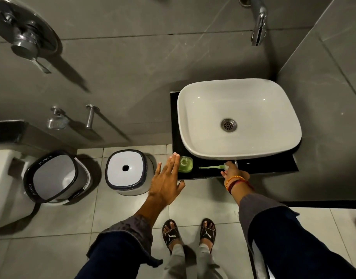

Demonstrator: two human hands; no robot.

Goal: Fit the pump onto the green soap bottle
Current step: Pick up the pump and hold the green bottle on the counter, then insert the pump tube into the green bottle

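The bottle point(185, 164) stands open-necked on the counter point(273, 168) just beside the spread, empty left hand point(167, 178), while the right hand point(232, 172) closes on the pump point(213, 167), its tube lying lengthwise toward the bottle.

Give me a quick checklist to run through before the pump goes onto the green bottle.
1. Bottle neck uncovered: ok, the green soap bottle stands open-topped on the black counter.
2. Bottle upright: ok.
3. Bottle steadied: not ok, the left hand is spread beside it, not gripping.
4. Pump in hand: ok, the right hand is closed on the pump head.
5. Pump tube lined up with neck: not ok, the tube lies flat along the counter.
6. Soap level: cannot tell.
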